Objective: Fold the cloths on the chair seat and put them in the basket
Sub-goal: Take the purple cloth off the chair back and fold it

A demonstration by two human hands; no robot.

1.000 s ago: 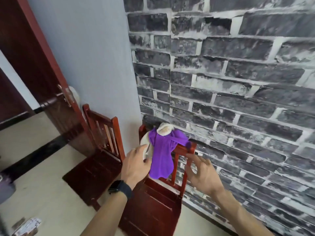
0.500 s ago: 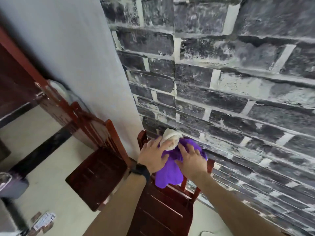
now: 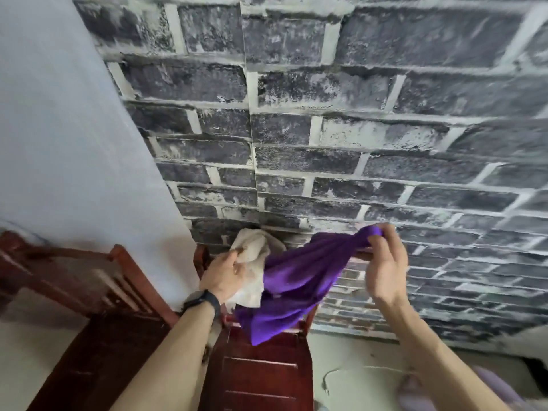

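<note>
A purple cloth [image 3: 299,277] hangs in the air over the backrest of a red-brown wooden chair [image 3: 261,375]. My right hand [image 3: 385,262] pinches its upper corner and pulls it up to the right. A cream cloth [image 3: 252,256] is draped on the chair's backrest, partly under the purple one. My left hand [image 3: 225,274], with a black wristband, grips the cream cloth. The chair seat below is bare wood. No basket is in view.
A second wooden chair [image 3: 98,307] stands to the left, against the pale wall. A dark brick-pattern wall [image 3: 355,129] is right behind the chairs. Pale floor shows at the lower right, with a purple slipper [image 3: 412,390] on it.
Both hands reached the cloths on the backrest. My right hand took the purple cloth's corner and drew it up and right; my left hand closed on the cream cloth. The view moved closer.
</note>
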